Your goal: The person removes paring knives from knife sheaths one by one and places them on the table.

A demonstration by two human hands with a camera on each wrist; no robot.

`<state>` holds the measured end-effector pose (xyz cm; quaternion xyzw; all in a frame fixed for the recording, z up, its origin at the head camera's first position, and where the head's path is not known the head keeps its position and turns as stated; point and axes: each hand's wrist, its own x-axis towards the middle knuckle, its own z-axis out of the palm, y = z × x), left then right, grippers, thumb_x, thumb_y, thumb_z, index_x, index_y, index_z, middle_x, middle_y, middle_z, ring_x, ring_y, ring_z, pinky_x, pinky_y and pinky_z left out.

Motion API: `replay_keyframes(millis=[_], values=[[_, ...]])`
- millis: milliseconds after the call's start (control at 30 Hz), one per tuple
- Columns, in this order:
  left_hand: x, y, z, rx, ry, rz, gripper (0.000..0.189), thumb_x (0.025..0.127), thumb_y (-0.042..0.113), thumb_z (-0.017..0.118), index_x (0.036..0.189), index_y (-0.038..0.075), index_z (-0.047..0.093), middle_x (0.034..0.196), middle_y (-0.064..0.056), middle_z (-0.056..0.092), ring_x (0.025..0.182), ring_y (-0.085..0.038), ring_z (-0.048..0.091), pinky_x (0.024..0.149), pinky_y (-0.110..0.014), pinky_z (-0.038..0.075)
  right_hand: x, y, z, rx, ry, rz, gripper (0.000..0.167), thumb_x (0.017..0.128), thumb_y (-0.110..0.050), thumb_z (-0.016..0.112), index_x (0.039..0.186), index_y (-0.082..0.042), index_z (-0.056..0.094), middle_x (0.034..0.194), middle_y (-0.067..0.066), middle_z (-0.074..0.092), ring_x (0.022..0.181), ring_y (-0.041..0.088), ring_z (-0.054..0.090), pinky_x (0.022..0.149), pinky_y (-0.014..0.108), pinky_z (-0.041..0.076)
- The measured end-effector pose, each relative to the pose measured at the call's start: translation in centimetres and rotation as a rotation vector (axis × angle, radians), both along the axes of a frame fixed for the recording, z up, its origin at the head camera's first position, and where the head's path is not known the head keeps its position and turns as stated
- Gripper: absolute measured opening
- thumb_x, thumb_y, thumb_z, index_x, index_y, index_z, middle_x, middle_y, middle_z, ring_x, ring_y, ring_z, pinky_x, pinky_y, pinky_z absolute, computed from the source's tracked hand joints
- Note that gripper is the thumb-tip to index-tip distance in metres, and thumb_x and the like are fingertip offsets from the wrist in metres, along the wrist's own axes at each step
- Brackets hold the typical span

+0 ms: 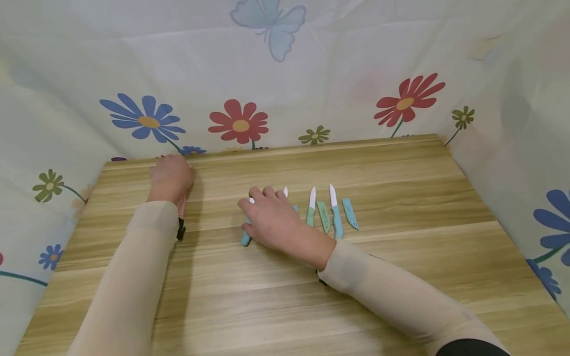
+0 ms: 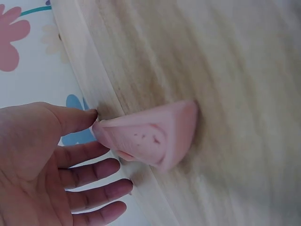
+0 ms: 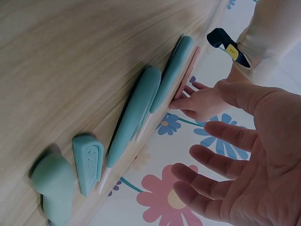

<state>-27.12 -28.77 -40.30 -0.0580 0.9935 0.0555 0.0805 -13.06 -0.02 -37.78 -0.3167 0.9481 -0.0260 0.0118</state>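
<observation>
At the table's far left, my left hand (image 1: 171, 178) pinches the end of a pink plastic-handled piece (image 2: 146, 139) between thumb and forefinger; its kind is unclear. The other fingers are extended. My right hand (image 1: 276, 217) hovers over the row of knives, fingers loosely bent, holding nothing in the right wrist view. Beneath it, a blue knife handle (image 1: 246, 236) and a white blade tip (image 1: 285, 191) show partly. To its right lie a green knife (image 1: 310, 212), a green sheath (image 1: 323, 216), a blue knife (image 1: 335, 212) and a blue sheath (image 1: 350, 213).
Everything lies on a wood-grain table (image 1: 401, 198). A white flowered curtain (image 1: 334, 59) hangs behind its far edge and along both sides. A black wrist strap (image 3: 229, 49) shows at the left sleeve.
</observation>
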Motion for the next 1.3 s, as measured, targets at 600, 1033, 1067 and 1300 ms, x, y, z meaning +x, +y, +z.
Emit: replay_keyframes(millis=[600,1033,1067,1300], values=[[0.5,-0.2,0.2,0.011,-0.023,0.054,0.027,0.087,0.012,0.058,0.100,-0.009,0.070,0.116,-0.035,0.066,0.099,-0.047,0.066,0.080,-0.059,0.057,-0.6,-0.7,0.0,-0.028,0.004,0.018,0.050,0.102,-0.046,0.069,0.145,-0.021,0.062,0.136,0.005,0.057,0.118,0.030,0.055,0.095,0.045,0.047],[1.3,1.0,0.6,0.050,-0.128,0.153,0.041,0.095,0.025,0.059,0.115,-0.010,0.068,0.130,-0.031,0.063,0.111,-0.043,0.063,0.095,-0.061,0.051,-1.7,-3.0,-0.1,-0.013,-0.028,0.029,0.044,0.101,-0.050,0.069,0.131,-0.018,0.071,0.119,0.001,0.059,0.105,0.025,0.055,0.086,0.040,0.046],[1.3,1.1,0.6,0.056,-0.136,0.159,0.042,0.095,0.025,0.059,0.116,-0.010,0.068,0.131,-0.031,0.062,0.112,-0.043,0.063,0.096,-0.062,0.051,-1.8,-3.2,-0.2,-0.012,-0.037,0.029,0.044,0.101,-0.051,0.069,0.130,-0.018,0.071,0.118,0.001,0.059,0.105,0.025,0.055,0.085,0.039,0.045],[1.7,1.9,0.6,0.070,-0.170,0.179,0.048,0.098,0.034,0.060,0.118,-0.009,0.068,0.129,-0.029,0.063,0.110,-0.040,0.062,0.092,-0.059,0.054,-3.1,-4.9,-0.7,-0.033,-0.068,0.010,0.043,0.103,-0.056,0.063,0.119,-0.018,0.076,0.112,0.001,0.060,0.104,0.024,0.055,0.087,0.042,0.047]])
